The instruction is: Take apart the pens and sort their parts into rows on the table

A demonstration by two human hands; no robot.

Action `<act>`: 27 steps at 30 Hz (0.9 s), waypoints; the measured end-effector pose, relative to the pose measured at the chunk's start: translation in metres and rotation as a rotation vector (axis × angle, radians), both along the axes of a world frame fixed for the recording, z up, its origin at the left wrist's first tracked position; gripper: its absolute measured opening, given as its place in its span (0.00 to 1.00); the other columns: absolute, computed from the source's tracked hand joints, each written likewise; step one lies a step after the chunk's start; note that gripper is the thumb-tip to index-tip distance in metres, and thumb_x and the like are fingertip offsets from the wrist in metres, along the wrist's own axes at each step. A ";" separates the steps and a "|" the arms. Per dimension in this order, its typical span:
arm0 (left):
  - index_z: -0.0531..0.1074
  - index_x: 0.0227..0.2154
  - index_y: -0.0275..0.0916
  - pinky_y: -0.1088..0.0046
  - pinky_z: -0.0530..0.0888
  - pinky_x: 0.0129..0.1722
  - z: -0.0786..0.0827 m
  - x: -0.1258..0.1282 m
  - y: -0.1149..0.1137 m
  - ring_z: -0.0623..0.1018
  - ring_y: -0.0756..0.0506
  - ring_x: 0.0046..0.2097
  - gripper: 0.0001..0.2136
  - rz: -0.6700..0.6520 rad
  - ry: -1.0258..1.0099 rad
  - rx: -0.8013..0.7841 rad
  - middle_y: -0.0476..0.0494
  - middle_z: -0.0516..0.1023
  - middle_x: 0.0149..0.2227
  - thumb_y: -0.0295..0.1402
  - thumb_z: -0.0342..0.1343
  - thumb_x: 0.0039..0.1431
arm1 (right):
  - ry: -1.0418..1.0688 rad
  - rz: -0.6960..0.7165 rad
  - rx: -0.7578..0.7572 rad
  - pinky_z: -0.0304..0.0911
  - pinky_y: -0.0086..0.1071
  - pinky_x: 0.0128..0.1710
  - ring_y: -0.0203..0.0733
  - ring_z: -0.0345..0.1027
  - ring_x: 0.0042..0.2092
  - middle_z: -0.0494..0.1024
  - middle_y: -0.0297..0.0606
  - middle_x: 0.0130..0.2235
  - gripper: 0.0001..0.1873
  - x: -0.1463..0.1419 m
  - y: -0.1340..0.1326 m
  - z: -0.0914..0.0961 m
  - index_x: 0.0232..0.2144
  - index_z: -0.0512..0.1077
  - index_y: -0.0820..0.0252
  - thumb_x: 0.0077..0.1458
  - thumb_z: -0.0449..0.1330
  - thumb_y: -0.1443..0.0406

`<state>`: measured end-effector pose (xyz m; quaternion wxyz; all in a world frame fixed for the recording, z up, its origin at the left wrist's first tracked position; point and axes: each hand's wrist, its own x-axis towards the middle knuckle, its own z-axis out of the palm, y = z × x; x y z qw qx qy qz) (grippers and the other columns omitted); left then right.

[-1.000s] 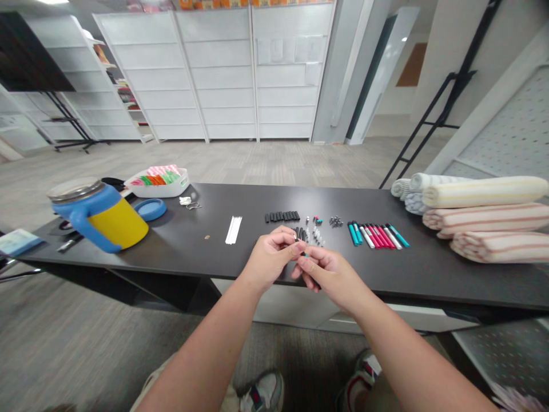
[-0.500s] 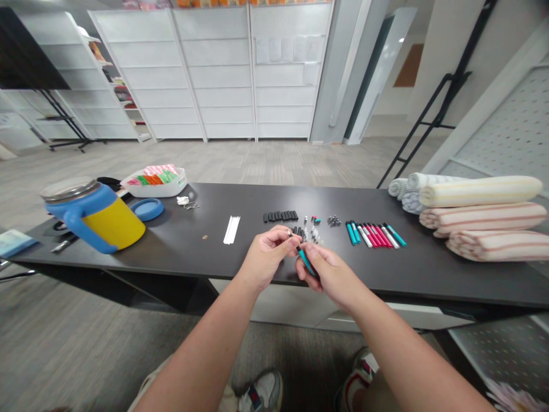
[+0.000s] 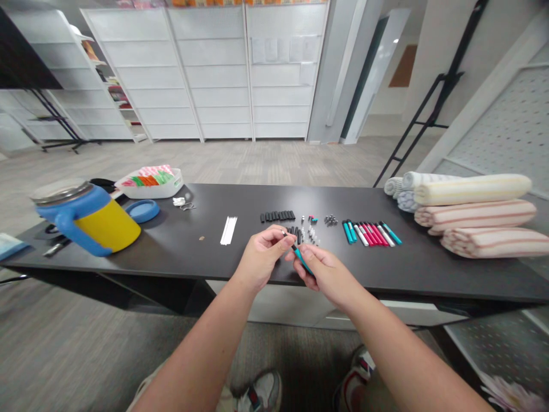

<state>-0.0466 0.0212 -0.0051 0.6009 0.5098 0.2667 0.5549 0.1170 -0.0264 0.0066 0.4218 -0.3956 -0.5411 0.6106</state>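
Note:
My left hand (image 3: 261,257) pinches a small dark pen part (image 3: 283,233) between thumb and fingertips. My right hand (image 3: 326,274) grips a teal marker barrel (image 3: 302,260), whose upper end points toward that part, and the two stay slightly apart. Both hands are above the front of a black table (image 3: 171,243). Beyond them lie rows of black caps (image 3: 277,216), small grey and clear parts (image 3: 311,234), and assembled teal, pink and white markers (image 3: 371,233).
A blue-and-yellow mug (image 3: 107,226), blue lid (image 3: 143,211) and white tray of colored items (image 3: 148,191) stand at the left. White sticks (image 3: 229,230) lie mid-table. Rolled striped towels (image 3: 476,214) are stacked at the right.
The teal barrel has become visible between my hands, and the small part now shows at my left fingertips. The whole scene has drifted slightly left in view.

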 end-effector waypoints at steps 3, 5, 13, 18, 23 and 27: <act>0.75 0.24 0.36 0.71 0.72 0.44 0.001 0.000 0.000 0.74 0.48 0.41 0.16 0.016 0.007 0.018 0.45 0.72 0.39 0.40 0.73 0.56 | 0.000 -0.030 0.024 0.47 0.26 0.17 0.29 0.51 0.19 0.62 0.24 0.24 0.26 0.000 0.000 -0.004 0.36 0.67 0.57 0.63 0.59 0.41; 0.74 0.23 0.36 0.71 0.72 0.46 0.002 0.001 -0.001 0.74 0.47 0.43 0.16 0.024 0.020 0.039 0.45 0.73 0.38 0.40 0.73 0.56 | 0.001 -0.041 0.060 0.48 0.25 0.18 0.29 0.51 0.19 0.61 0.22 0.23 0.24 0.000 0.000 -0.004 0.36 0.64 0.55 0.61 0.63 0.43; 0.76 0.26 0.36 0.72 0.72 0.40 0.001 0.000 -0.001 0.74 0.50 0.37 0.15 0.000 -0.020 -0.018 0.46 0.74 0.40 0.40 0.74 0.54 | -0.005 0.024 0.011 0.45 0.26 0.17 0.29 0.52 0.20 0.67 0.28 0.28 0.28 0.001 0.001 -0.003 0.39 0.69 0.58 0.65 0.53 0.39; 0.77 0.27 0.37 0.72 0.72 0.43 0.000 0.000 0.000 0.73 0.51 0.37 0.12 0.002 -0.029 0.005 0.47 0.74 0.39 0.37 0.73 0.55 | 0.000 -0.003 0.059 0.46 0.25 0.19 0.28 0.50 0.20 0.61 0.23 0.25 0.23 0.000 0.000 -0.006 0.35 0.64 0.56 0.65 0.59 0.43; 0.76 0.28 0.36 0.73 0.73 0.38 0.001 0.001 -0.001 0.73 0.52 0.34 0.14 0.005 -0.054 -0.027 0.47 0.75 0.40 0.38 0.75 0.52 | 0.030 0.013 0.023 0.44 0.25 0.19 0.27 0.48 0.21 0.63 0.23 0.28 0.24 0.000 -0.002 -0.001 0.38 0.61 0.54 0.64 0.59 0.42; 0.74 0.28 0.35 0.74 0.71 0.30 0.001 0.001 -0.002 0.70 0.55 0.27 0.15 -0.061 -0.099 -0.053 0.48 0.74 0.40 0.38 0.74 0.54 | 0.019 0.062 -0.006 0.43 0.26 0.18 0.28 0.49 0.20 0.63 0.26 0.27 0.27 0.001 0.000 -0.001 0.37 0.66 0.57 0.66 0.53 0.39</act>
